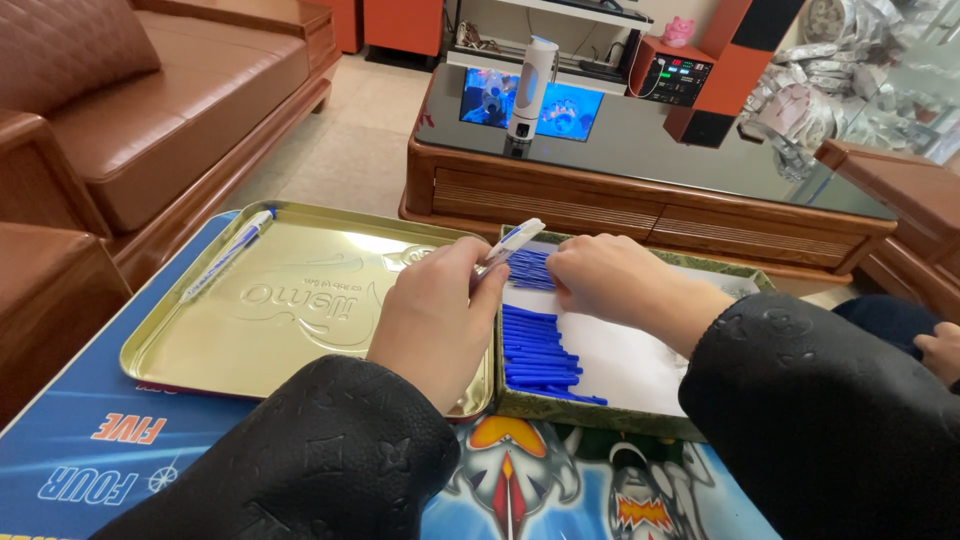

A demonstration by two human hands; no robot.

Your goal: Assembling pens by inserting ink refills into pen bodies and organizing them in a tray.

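Two hands are at work over two containers: a gold tray on the left and a shallow box with a white lining on the right, the two touching along one side on a blue printed mat. The left hand is closed around one pen, its white and blue end sticking up and to the right past the fingertips, above the line where tray and box meet. The thumb and forefinger pinch the barrel narrowly; the rest of the pen is hidden in the fist. The right hand is curled knuckles up over the far part of the box, just right of the pen tip and near it; whether its fingers grip anything I cannot tell. In the box lie two heaps of blue refills: a larger one by the near left wall and a smaller one at the far edge, partly behind the left hand; they overlap too much to count. One finished pen rests alone on the tray's far left rim, well apart from both hands. Another person's hand shows at the right edge.
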